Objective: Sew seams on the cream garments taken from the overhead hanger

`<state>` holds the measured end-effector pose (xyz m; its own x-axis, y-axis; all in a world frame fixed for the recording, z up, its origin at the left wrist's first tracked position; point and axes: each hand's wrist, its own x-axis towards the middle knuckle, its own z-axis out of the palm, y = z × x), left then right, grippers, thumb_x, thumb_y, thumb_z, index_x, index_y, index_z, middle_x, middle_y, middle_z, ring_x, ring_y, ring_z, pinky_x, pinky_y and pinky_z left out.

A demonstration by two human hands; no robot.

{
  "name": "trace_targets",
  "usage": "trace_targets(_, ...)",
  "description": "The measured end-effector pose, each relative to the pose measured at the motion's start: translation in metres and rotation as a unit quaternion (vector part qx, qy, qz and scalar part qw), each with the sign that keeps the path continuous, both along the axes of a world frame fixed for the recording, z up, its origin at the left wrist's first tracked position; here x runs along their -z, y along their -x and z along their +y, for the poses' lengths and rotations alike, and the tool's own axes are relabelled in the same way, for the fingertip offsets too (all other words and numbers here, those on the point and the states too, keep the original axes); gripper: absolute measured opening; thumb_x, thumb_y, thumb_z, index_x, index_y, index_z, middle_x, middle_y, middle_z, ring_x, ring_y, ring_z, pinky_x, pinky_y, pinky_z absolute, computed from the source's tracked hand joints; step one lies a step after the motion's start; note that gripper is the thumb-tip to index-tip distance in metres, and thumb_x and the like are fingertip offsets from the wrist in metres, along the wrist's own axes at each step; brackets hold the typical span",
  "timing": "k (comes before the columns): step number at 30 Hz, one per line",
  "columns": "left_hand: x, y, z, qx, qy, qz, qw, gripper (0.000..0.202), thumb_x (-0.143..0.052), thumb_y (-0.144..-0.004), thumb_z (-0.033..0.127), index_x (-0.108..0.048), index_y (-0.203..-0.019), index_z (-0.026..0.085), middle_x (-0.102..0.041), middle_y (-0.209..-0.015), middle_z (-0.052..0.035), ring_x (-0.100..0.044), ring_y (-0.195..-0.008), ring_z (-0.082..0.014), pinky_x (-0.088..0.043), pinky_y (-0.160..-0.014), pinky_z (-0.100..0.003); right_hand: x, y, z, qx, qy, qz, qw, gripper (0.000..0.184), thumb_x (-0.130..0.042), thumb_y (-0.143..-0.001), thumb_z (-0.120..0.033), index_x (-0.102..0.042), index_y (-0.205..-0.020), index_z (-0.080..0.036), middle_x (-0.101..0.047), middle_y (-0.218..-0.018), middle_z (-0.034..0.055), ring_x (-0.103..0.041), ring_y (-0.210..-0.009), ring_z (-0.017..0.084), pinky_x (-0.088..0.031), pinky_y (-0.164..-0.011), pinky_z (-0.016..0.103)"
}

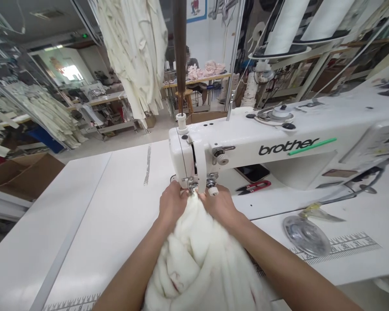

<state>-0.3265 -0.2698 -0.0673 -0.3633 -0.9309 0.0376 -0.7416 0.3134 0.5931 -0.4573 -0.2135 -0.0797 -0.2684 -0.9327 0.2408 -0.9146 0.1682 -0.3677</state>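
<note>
A length of white fleecy fabric (207, 268) runs from my lap up to the needle area of a white sewing machine (240, 134) marked "brother". My left hand (173, 201) grips the cloth on the left of the presser foot (192, 185), thumb and fingers pressed together. On the other side my right hand (218, 203) is closed on the fabric, its fingertips partly hidden behind the tension knob. Both hands are close to the needle. The cloth bunches in folds between my forearms, with a few small dark reddish marks on it.
Red-handled thread snips (254, 187) and a phone (253, 172) lie under the machine arm. A clear round dish (306, 235) sits on the right over a printed ruler. Thread cones (285, 30) stand upper right. White garments (132, 52) hang behind; a cardboard box (26, 175) is left.
</note>
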Motion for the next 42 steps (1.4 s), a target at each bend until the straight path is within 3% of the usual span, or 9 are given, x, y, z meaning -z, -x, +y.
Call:
trace_targets(7,-0.004,-0.006,0.003,0.029,0.003,0.027,0.999,0.019,-0.044,-0.079,0.026,-0.056,-0.092,0.018,-0.064,-0.094,-0.0065,-0.058,-0.087,-0.0195,-0.040,-0.070,-0.027,-0.002,0.001,0.005,0.008,0.020,-0.013,1.000,0.018,-0.048,-0.080,-0.020,-0.056,-0.065,-0.017,-0.057,-0.059,0.0017,-0.048,-0.052,0.014,-0.025,-0.048,0.024)
trace_targets(19,0.000,-0.005,-0.003,0.037,-0.005,0.078,0.996,0.015,-0.048,-0.074,0.022,-0.059,-0.084,0.018,-0.065,-0.085,-0.0035,-0.058,-0.081,-0.0175,-0.040,-0.070,-0.026,0.002,0.008,0.008,-0.026,0.012,0.000,1.000,0.018,-0.046,-0.084,-0.023,-0.059,-0.074,-0.016,-0.060,-0.067,0.0040,-0.054,-0.062,0.018,-0.029,-0.052,0.024)
trace_targets(26,0.002,-0.004,-0.004,0.036,0.001,0.088,0.995,0.017,-0.048,-0.071,0.017,-0.060,-0.082,0.019,-0.065,-0.087,-0.0030,-0.058,-0.084,-0.0178,-0.041,-0.072,-0.025,-0.001,0.014,0.013,-0.101,0.046,-0.003,0.994,0.039,-0.024,-0.092,-0.028,-0.060,-0.081,-0.018,-0.061,-0.069,0.0052,-0.058,-0.062,0.019,-0.036,-0.055,0.025)
trace_targets(30,0.001,-0.004,-0.004,0.030,-0.001,0.090,0.995,0.017,-0.048,-0.070,0.019,-0.061,-0.082,0.019,-0.065,-0.087,-0.0035,-0.058,-0.083,-0.0183,-0.042,-0.071,-0.026,-0.001,0.016,0.013,-0.096,0.054,-0.026,0.994,0.046,-0.018,-0.091,-0.033,-0.058,-0.074,-0.019,-0.060,-0.065,0.0063,-0.058,-0.061,0.020,-0.039,-0.054,0.026)
trace_targets(42,0.001,-0.006,-0.003,0.036,-0.011,0.091,0.995,0.017,-0.049,-0.067,0.019,-0.062,-0.077,0.019,-0.064,-0.087,-0.0035,-0.057,-0.084,-0.0188,-0.041,-0.074,-0.027,0.002,0.016,0.009,-0.092,0.025,0.006,0.995,0.042,-0.019,-0.090,-0.028,-0.060,-0.086,-0.020,-0.063,-0.074,0.0085,-0.061,-0.069,0.023,-0.044,-0.059,0.028)
